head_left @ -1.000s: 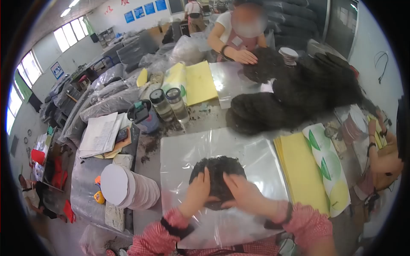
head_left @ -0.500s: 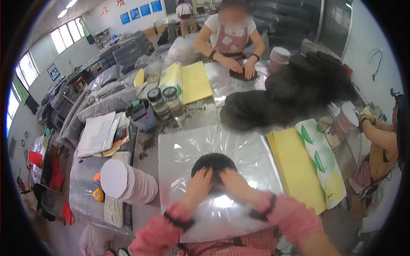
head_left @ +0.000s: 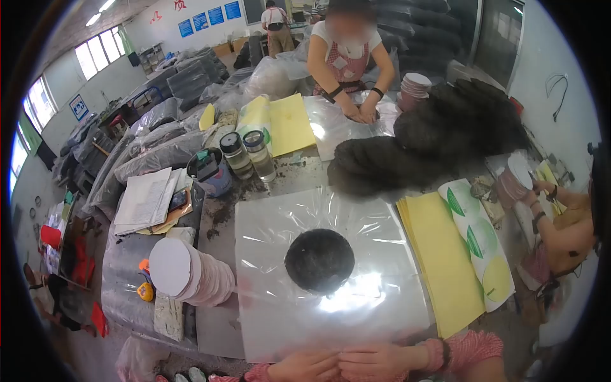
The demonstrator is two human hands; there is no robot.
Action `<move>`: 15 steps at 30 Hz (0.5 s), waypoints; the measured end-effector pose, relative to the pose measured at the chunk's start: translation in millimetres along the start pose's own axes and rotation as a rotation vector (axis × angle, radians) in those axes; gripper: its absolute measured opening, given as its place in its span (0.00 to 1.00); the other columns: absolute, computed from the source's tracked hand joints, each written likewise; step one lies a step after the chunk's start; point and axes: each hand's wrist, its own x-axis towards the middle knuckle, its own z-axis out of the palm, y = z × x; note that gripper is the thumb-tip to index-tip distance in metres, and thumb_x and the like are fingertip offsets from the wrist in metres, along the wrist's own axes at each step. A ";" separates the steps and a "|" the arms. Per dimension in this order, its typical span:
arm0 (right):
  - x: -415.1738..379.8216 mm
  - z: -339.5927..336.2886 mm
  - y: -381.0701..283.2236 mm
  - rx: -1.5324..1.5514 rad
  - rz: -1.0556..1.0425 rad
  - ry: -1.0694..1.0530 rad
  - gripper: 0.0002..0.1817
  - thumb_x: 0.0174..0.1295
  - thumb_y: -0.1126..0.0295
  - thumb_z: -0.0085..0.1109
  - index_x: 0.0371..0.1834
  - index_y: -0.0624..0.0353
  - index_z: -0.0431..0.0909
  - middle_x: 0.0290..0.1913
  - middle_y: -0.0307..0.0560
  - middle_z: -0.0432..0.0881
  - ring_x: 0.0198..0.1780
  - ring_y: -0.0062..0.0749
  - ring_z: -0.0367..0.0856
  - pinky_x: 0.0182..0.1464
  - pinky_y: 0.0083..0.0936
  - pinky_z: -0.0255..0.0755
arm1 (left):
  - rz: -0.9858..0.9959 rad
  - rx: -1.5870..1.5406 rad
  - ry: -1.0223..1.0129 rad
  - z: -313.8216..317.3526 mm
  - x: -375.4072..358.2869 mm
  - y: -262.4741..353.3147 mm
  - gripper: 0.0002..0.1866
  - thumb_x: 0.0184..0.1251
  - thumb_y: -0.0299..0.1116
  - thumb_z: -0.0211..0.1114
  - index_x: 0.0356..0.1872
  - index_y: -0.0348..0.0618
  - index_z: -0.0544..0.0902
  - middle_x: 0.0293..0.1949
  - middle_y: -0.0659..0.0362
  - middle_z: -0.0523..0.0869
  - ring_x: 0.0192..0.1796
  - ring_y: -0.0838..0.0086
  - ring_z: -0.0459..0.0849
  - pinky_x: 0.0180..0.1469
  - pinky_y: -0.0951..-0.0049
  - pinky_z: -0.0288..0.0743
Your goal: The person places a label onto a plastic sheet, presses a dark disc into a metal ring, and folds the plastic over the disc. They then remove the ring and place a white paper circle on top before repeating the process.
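A round, flat black fibrous disc (head_left: 319,261) lies at the middle of a clear plastic sheet (head_left: 273,312), which is wrinkled around it and shiny with glare. At the sheet's near edge, my left hand (head_left: 305,366) and my right hand (head_left: 375,361) meet, fingertips close together. The fingers of both are closed and appear to pinch the edge of the plastic; the exact grip is partly hidden. Neither hand touches the black disc.
Stacked pale round discs (head_left: 191,270) stand left, near an orange tape measure (head_left: 146,291). Yellow sheets (head_left: 436,261) lie right. Behind are two lidded jars (head_left: 258,156), a bucket (head_left: 210,175) and a dark fibre heap (head_left: 407,149). Co-workers (head_left: 347,60) work across and at right.
Both my hands have left the black disc and come back to the near edge of the plastic sheet. The disc now shows fully. The co-worker opposite has shifted their hands.
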 end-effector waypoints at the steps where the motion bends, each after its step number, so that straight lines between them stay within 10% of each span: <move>1: -17.8 29.5 17.3 -0.003 0.034 -0.080 0.18 0.59 0.63 0.68 0.50 0.59 0.84 0.53 0.55 0.85 0.59 0.49 0.83 0.64 0.43 0.76 | -0.004 0.011 0.004 28.0 -8.6 -19.4 0.26 0.70 0.42 0.68 0.61 0.33 0.79 0.62 0.42 0.81 0.65 0.54 0.81 0.68 0.52 0.73; 3: -53.4 60.2 74.2 -0.151 0.240 -0.188 0.26 0.59 0.54 0.69 0.55 0.62 0.83 0.56 0.60 0.83 0.61 0.49 0.81 0.66 0.42 0.76 | -0.755 -0.150 0.159 61.4 -15.4 -54.5 0.34 0.67 0.48 0.71 0.64 0.29 0.76 0.63 0.39 0.79 0.67 0.52 0.78 0.71 0.49 0.69; 4: -73.7 60.2 95.3 -0.293 0.417 -0.219 0.31 0.59 0.49 0.69 0.57 0.64 0.81 0.57 0.62 0.82 0.63 0.49 0.80 0.67 0.44 0.74 | -0.823 0.061 0.321 51.9 -18.8 -69.8 0.35 0.66 0.50 0.72 0.62 0.28 0.76 0.63 0.38 0.79 0.67 0.52 0.78 0.72 0.48 0.68; 5: -44.0 33.9 102.3 -0.306 0.731 -0.400 0.41 0.55 0.42 0.70 0.60 0.68 0.79 0.60 0.67 0.79 0.68 0.54 0.76 0.71 0.47 0.69 | -0.883 0.269 0.479 35.5 -15.4 -84.9 0.36 0.64 0.51 0.73 0.61 0.27 0.77 0.63 0.38 0.78 0.67 0.53 0.78 0.72 0.47 0.66; 7: -47.6 45.4 130.4 -0.430 0.736 -0.098 0.56 0.52 0.34 0.71 0.68 0.77 0.69 0.71 0.76 0.67 0.75 0.66 0.65 0.77 0.49 0.58 | -0.592 0.427 0.739 -6.9 36.7 -108.5 0.36 0.61 0.53 0.74 0.60 0.32 0.79 0.60 0.39 0.80 0.64 0.52 0.79 0.71 0.47 0.67; 12: -18.1 86.5 163.3 0.053 1.028 0.204 0.67 0.51 0.42 0.78 0.80 0.75 0.45 0.78 0.76 0.54 0.81 0.63 0.51 0.80 0.46 0.51 | -0.726 0.281 0.298 13.7 91.9 -142.4 0.25 0.61 0.49 0.73 0.49 0.39 0.83 0.43 0.47 0.87 0.50 0.52 0.85 0.69 0.50 0.67; 15: 17.5 72.9 210.8 0.814 0.934 1.195 0.51 0.61 0.67 0.74 0.81 0.69 0.48 0.78 0.71 0.57 0.80 0.54 0.57 0.78 0.42 0.57 | -0.867 0.360 0.224 23.5 96.8 -147.8 0.18 0.61 0.45 0.72 0.42 0.42 0.81 0.27 0.55 0.86 0.36 0.54 0.86 0.69 0.55 0.65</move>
